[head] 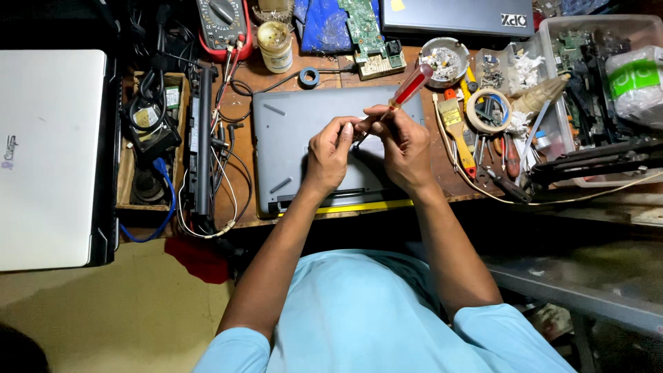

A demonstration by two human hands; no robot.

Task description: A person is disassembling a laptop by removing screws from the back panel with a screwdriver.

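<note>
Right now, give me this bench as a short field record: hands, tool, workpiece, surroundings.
left hand: left hand raised over the laptop, fingertips meeting the screwdriver tip
right hand: right hand gripping the red-handled screwdriver, handle angled up and away
workpiece: grey laptop lying bottom-up on the wooden bench
left of it: long black battery pack, closed white laptop
right of it: yellow-handled paintbrush, roll of tape

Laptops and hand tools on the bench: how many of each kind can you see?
Laptops: 3 (grey one bottom-up under the hands, white one at left, dark one at top)
Screwdrivers: 2 (red-handled, in the right hand; one lying at right)
Paintbrushes: 1
Multimeters: 1
Tape rolls: 2 (blue, tan)
Total: 9
</note>
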